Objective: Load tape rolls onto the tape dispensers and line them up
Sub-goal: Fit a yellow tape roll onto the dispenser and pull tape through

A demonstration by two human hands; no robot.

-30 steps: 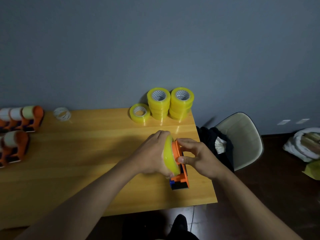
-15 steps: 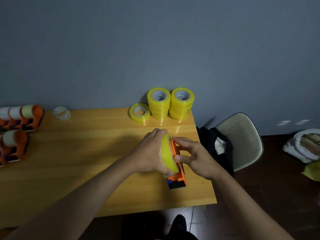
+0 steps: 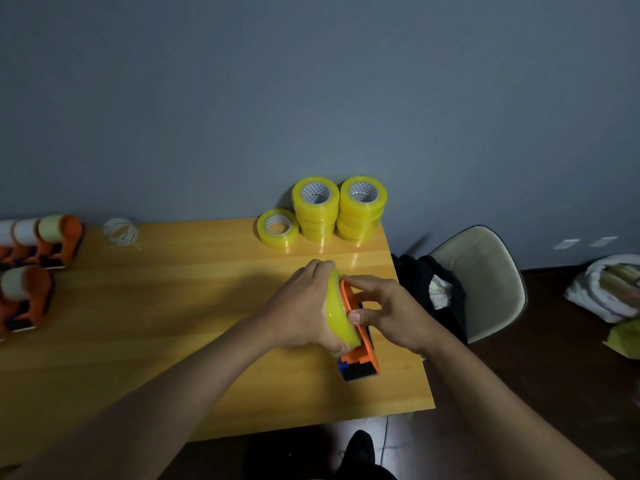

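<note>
Near the desk's (image 3: 138, 306) right edge, the left hand (image 3: 298, 310) cups the yellow tape roll (image 3: 337, 313) against the orange dispenser (image 3: 360, 344), which the right hand (image 3: 384, 306) pinches. Pushed askew, the roll may jam (hub hidden).

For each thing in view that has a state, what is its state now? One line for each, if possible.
left hand: grips the yellow tape roll.
yellow tape roll: held on edge against the orange dispenser.
right hand: holds the orange dispenser.
orange dispenser: its low end on the table.
loaded dispensers: standing at the far left, rolls on.
spare yellow rolls: two stacks and one single, lying flat.
</note>
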